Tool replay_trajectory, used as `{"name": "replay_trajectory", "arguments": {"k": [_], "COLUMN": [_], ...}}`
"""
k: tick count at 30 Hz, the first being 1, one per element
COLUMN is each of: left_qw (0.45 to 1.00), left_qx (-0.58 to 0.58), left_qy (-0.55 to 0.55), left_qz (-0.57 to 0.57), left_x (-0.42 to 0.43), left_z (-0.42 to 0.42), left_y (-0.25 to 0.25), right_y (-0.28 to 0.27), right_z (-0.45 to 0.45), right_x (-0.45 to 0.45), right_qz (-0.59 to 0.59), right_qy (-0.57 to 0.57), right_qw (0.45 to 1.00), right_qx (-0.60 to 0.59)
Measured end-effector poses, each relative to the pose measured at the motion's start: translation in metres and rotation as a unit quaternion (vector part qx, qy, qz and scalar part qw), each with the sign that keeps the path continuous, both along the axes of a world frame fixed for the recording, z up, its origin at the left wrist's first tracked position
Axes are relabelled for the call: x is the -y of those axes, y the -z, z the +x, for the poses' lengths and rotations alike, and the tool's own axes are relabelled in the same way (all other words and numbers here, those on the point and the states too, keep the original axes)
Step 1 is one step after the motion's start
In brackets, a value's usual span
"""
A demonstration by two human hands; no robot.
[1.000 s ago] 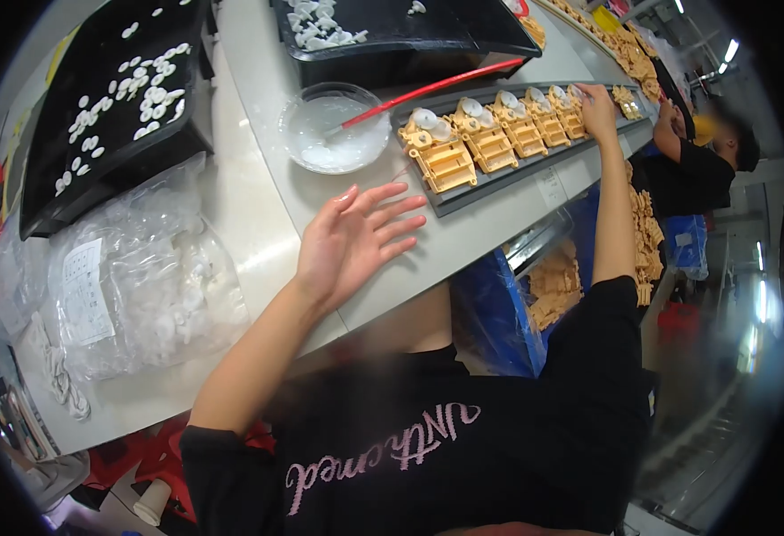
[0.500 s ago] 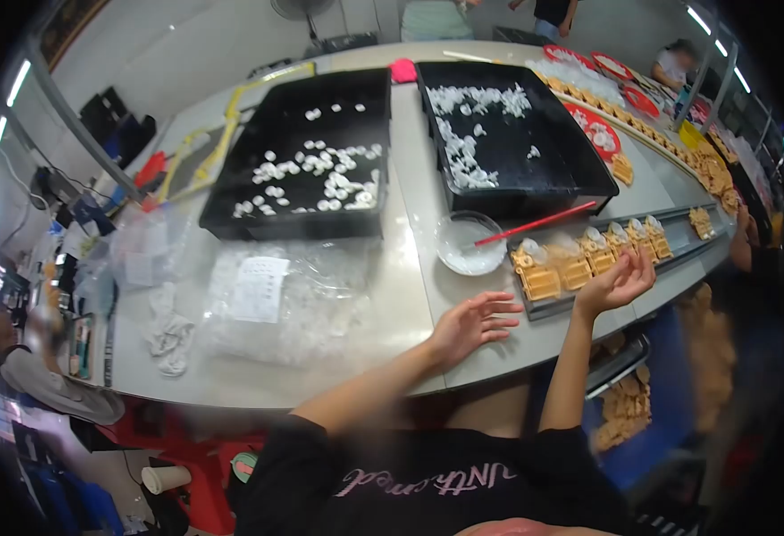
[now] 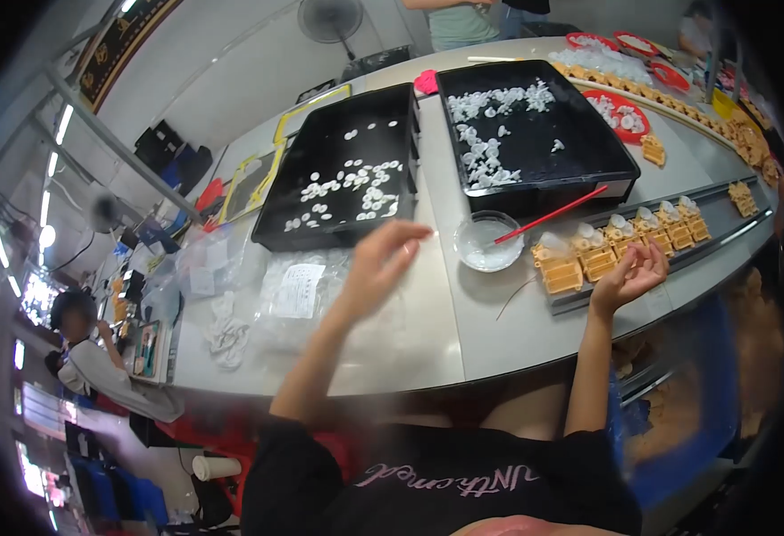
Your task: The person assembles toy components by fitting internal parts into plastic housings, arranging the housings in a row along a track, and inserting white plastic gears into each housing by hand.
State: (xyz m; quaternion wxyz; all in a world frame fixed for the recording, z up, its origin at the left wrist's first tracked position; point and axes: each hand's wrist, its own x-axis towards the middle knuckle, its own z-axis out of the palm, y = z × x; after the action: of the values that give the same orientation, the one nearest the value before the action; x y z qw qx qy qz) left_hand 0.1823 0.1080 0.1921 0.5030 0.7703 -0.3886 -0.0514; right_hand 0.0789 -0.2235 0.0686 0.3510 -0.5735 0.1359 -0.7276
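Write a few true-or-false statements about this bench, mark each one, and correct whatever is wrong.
1. One end of the red stick lies over the clear bowl. True.
2. The left hand is over the orange parts. False: it is in front of the left black tray; the right hand is near those parts.
3. White pieces lie in both black trays. True.
4. The orange parts sit inside the bowl. False: they stand in a row on a dark grey strip.
5. A crumpled white cloth lies left of the plastic bag. True.
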Motion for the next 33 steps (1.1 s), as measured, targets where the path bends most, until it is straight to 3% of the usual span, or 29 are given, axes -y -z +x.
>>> {"name": "replay_trajectory", "arguments": {"k": [2, 4, 6, 10, 12, 16, 18, 22, 26, 28, 30, 33], "left_qw": [0.999, 0.986, 0.945, 0.850, 0.818, 0.829, 0.826, 0.783, 0.816, 0.792, 0.805, 0.799], "left_qx": [0.028, 0.056, 0.157, 0.139, 0.142, 0.114, 0.083, -0.067, -0.194, -0.193, -0.263, -0.247], "left_qy": [-0.045, -0.106, -0.133, -0.127, -0.123, -0.176, -0.223, -0.428, -0.347, -0.346, -0.308, -0.258], "left_qz": [0.004, 0.116, 0.254, 0.492, 0.544, 0.519, 0.510, 0.447, 0.419, 0.465, 0.433, 0.484], "left_x": [-0.017, -0.038, -0.061, -0.077, -0.069, -0.062, -0.071, -0.101, -0.138, -0.119, -0.095, -0.073], "left_z": [0.044, 0.096, 0.153, 0.222, 0.242, 0.310, 0.338, 0.357, 0.417, 0.377, 0.331, 0.341], "left_y": [0.002, 0.009, 0.029, 0.047, 0.051, 0.084, 0.074, 0.063, 0.114, 0.087, 0.053, 0.058], "right_y": [0.003, 0.003, 0.005, 0.025, 0.012, 0.011, 0.013, 0.010, 0.009, 0.007, 0.008, 0.002], "right_z": [0.000, 0.001, 0.002, 0.003, 0.000, 0.002, 0.004, 0.007, 0.006, 0.007, 0.008, 0.009], "right_x": [0.002, 0.003, 0.002, 0.015, 0.006, 0.001, 0.001, 0.003, -0.001, -0.002, -0.002, -0.003], "right_qz": [-0.005, -0.014, -0.007, 0.021, -0.016, -0.014, -0.011, -0.025, -0.022, -0.025, -0.023, -0.032], "right_qy": [-0.017, -0.026, -0.034, -0.098, -0.048, -0.071, -0.085, -0.096, -0.089, -0.082, -0.083, -0.078], "right_qw": [1.000, 1.000, 0.999, 0.995, 0.997, 0.996, 0.995, 0.995, 0.995, 0.995, 0.995, 0.994], "right_qx": [0.009, 0.011, 0.020, -0.008, -0.052, -0.057, -0.043, -0.019, -0.038, -0.049, -0.057, -0.063]}}
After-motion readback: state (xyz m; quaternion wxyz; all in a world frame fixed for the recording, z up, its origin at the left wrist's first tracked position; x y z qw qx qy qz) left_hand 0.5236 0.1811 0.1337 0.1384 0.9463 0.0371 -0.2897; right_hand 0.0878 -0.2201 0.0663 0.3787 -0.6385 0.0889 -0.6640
